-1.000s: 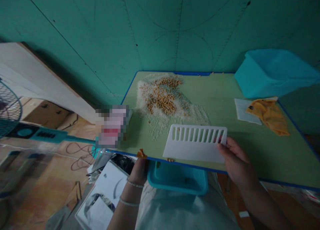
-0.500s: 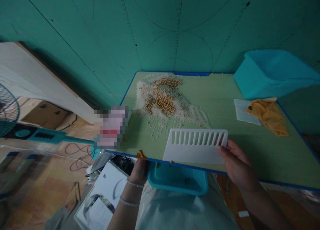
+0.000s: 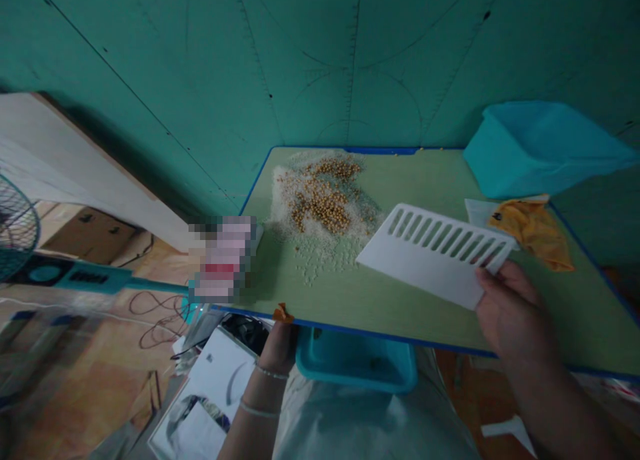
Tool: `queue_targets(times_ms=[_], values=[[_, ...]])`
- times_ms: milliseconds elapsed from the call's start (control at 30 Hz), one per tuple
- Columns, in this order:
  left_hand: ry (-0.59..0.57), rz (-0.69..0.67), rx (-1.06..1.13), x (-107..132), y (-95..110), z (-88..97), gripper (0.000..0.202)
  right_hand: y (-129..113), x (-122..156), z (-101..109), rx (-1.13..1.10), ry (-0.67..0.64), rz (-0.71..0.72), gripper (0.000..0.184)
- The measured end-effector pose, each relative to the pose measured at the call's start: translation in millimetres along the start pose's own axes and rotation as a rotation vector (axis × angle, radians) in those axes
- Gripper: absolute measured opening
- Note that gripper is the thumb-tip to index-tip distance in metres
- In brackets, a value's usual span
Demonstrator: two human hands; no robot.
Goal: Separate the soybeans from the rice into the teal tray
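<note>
My right hand (image 3: 517, 307) grips the right end of a white plastic scraper (image 3: 425, 263) with a row of slots along its upper side. The scraper is tilted over the table, its left tip close to the pile's right edge. Yellow soybeans (image 3: 327, 203) lie mixed with small white grains (image 3: 285, 200) in a spread-out pile. At the table's front edge is my left hand (image 3: 281, 343), its fingers hidden under the edge, beside a teal basin (image 3: 357, 377) at my lap. Whether it holds the basin, I cannot tell.
A larger teal bin (image 3: 510, 167) stands at the table's back right, with a yellow cloth (image 3: 537, 230) in front of it. At the left edge is a blurred-out pink item (image 3: 227, 250). Brown tape (image 3: 283, 313) sticks to the front edge. A fan (image 3: 17, 227) is at far left.
My right hand has moved right and away from me, lifting the scraper from the front edge and tilting it. Some white grains on the pile's right are now hidden behind it. My left hand stays put.
</note>
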State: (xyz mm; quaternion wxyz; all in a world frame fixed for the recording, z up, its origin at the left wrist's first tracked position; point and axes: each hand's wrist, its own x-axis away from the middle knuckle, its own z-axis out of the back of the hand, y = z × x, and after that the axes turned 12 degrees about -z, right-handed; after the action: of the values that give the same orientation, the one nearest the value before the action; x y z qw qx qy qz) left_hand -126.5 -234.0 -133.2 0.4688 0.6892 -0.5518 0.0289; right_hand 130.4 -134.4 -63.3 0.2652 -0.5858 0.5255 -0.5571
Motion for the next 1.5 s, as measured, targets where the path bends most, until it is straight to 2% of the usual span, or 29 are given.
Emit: queue_targets(times_ms=[133, 267, 500, 700, 933, 1167, 1333, 1500], values=[[-0.012, 0.028, 0.003, -1.0, 0.5, 1.7, 0.035, -16.8, -12.0, 4.1, -0.032, 0.049, 0.1, 0.041], [-0.02, 0.044, -0.002, -2.6, -0.2, 4.2, 0.032, -20.6, -16.9, 9.4, -0.011, 0.148, 0.161, 0.035], [-0.035, 0.041, -0.009, -3.2, 0.5, 4.9, 0.036, -21.4, -15.0, 17.4, -0.002, 0.158, 0.152, 0.041], [-0.035, 0.016, -0.001, -6.0, -3.5, 5.3, 0.032, -19.1, -16.3, 24.4, -0.002, 0.219, 0.172, 0.042], [-0.04, -0.012, -0.005, -5.0, -3.8, 3.2, 0.033, -14.8, -14.7, 26.5, -0.007, 0.177, 0.193, 0.039], [-0.018, -0.022, -0.014, -2.8, -2.2, 1.0, 0.034, -9.6, -4.9, 23.9, 0.011, 0.125, 0.128, 0.036], [-0.012, -0.011, -0.021, -1.2, -1.7, 0.1, 0.03, -7.9, -1.0, 16.5, 0.007, 0.068, 0.079, 0.037], [-0.024, -0.029, -0.027, -0.1, -2.1, 0.2, 0.028, -7.6, -6.7, 4.0, 0.006, 0.054, 0.103, 0.038]])
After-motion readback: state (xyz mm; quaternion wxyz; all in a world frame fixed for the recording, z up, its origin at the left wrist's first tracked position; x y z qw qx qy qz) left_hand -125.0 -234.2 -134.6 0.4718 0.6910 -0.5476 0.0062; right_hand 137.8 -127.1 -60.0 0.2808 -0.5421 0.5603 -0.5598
